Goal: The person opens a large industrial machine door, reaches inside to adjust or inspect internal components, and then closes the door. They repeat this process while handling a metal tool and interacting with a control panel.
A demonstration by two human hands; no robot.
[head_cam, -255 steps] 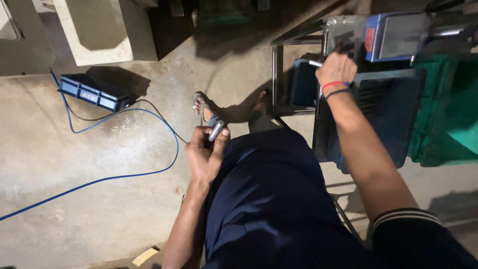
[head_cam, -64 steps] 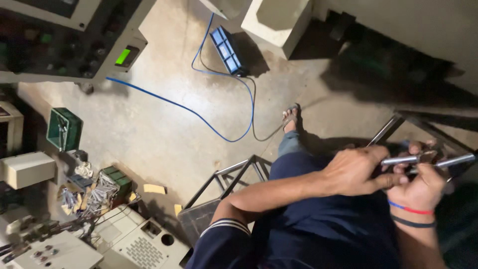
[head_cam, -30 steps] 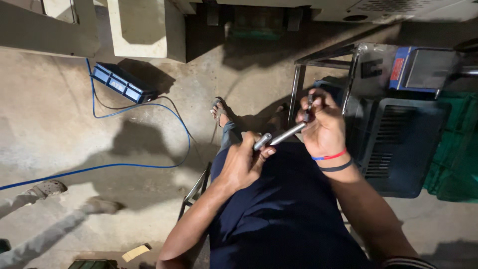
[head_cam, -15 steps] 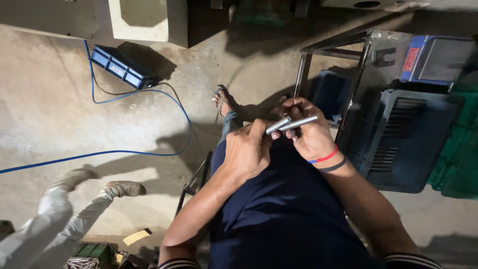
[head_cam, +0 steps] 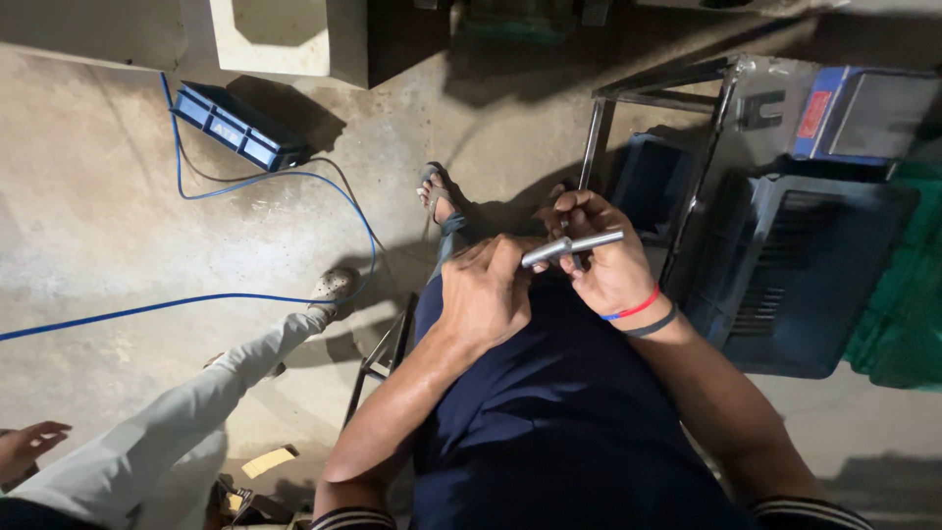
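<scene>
Your left hand (head_cam: 486, 294) and right hand (head_cam: 601, 257) meet over your lap, close to a metal frame (head_cam: 655, 88) and a dark crate (head_cam: 785, 265) on the right, with bare floor (head_cam: 118, 236) to the left. Both hands curl around a short metal rod (head_cam: 569, 246), shiny and nearly level between them.

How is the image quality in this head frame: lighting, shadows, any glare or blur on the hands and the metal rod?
Head view: dim, warm light with dark corners at top and right; hard shadows fall across the concrete floor; the metal rod catches a bright highlight; left hand and right hand are reasonably sharp; wide-angle bending shows at the edges.
</scene>
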